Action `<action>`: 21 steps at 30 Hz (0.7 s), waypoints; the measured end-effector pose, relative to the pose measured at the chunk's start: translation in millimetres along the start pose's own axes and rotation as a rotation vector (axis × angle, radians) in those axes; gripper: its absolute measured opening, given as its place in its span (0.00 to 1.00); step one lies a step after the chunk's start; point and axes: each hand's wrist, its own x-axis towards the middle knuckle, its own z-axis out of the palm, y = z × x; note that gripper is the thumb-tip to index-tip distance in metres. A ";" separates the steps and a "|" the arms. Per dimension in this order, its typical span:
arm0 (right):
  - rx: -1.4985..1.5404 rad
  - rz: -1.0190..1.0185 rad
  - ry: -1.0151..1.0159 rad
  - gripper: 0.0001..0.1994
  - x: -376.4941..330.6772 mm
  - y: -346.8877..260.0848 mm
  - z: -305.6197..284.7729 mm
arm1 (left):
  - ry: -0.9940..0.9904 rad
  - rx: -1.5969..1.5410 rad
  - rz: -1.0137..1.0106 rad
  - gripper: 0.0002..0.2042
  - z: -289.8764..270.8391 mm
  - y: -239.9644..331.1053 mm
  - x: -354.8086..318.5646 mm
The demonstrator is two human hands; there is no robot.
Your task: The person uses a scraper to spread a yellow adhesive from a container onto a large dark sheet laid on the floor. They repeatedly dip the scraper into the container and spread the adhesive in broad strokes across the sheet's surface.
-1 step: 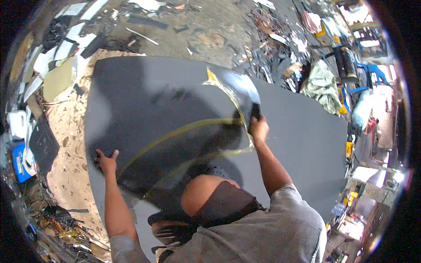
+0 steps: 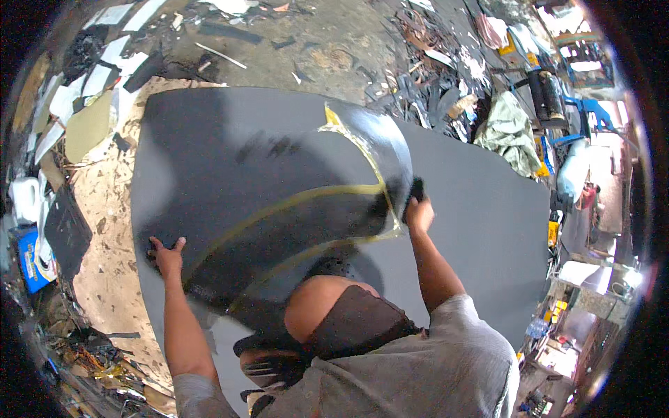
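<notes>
A large dark grey sheet (image 2: 481,209) spreads out in front of me. On it lies a curved black piece (image 2: 313,223) with yellowish bands along its edges and a glossy, clear-looking upper right end. My right hand (image 2: 419,214) is closed round a small black block-like thing (image 2: 417,188), just right of the glossy end; its exact kind cannot be made out. At the sheet's left side, my left hand (image 2: 167,258) rests with thumb and fingers spread, near the lower left end of the curved piece. Dark smudges (image 2: 279,146) mark the sheet above the piece.
Scraps of white and black sheet (image 2: 87,97) litter the floor at the far left. A blue-and-white container (image 2: 35,258) stands at left. Black offcuts (image 2: 439,104) pile up beyond the sheet, beside a crumpled pale green cloth (image 2: 509,136) and a blue stand (image 2: 592,115) at right.
My right hand has moved slightly right and toward me with the black thing, off the edge of the glossy end. The left hand stays in about the same place.
</notes>
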 end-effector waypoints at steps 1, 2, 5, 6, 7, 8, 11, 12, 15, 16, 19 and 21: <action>-0.009 0.042 -0.033 0.18 19.8 42.0 0.8 | 0.018 0.047 -0.001 0.55 2.0 2.7 5.9; -0.021 -0.022 -0.069 0.19 25.1 78.5 15.2 | 0.015 0.057 0.039 0.54 -1.4 -2.2 8.0; -0.035 -0.023 -0.057 0.19 34.6 106.7 75.9 | -0.084 -0.226 0.061 0.52 -15.3 -15.1 11.3; 0.039 -0.073 -0.055 0.22 38.5 91.9 89.4 | -0.043 -0.173 0.059 0.52 -22.0 -23.2 10.0; 0.090 -0.099 -0.134 0.21 45.8 61.6 100.1 | -0.020 -0.157 0.084 0.52 -29.5 -33.1 7.6; 0.140 -0.209 -0.097 0.22 46.2 31.1 105.2 | 0.051 -0.110 0.048 0.52 -31.2 -39.2 4.6; 0.017 -0.355 -0.063 0.22 56.6 -80.2 99.5 | 0.127 -0.045 0.040 0.50 -26.4 -53.5 -4.4; 0.077 -0.348 -0.101 0.22 56.3 -116.0 99.0 | 0.170 -0.065 0.051 0.50 -25.3 -56.2 -3.7; -0.038 -0.523 -0.222 0.23 48.0 -204.9 110.5 | 0.122 -0.127 0.002 0.49 -18.3 -57.0 -0.2; -0.040 -0.575 -0.245 0.22 42.0 -229.9 117.6 | 0.085 -0.145 -0.057 0.49 -17.3 -56.6 1.2; -0.091 -0.643 -0.126 0.13 -5.4 -298.2 143.6 | 0.074 -0.213 -0.047 0.52 -17.7 -57.7 4.1; -0.139 -0.763 -0.017 0.14 -62.8 -328.6 158.7 | 0.095 -0.230 -0.011 0.53 -16.7 -60.3 2.1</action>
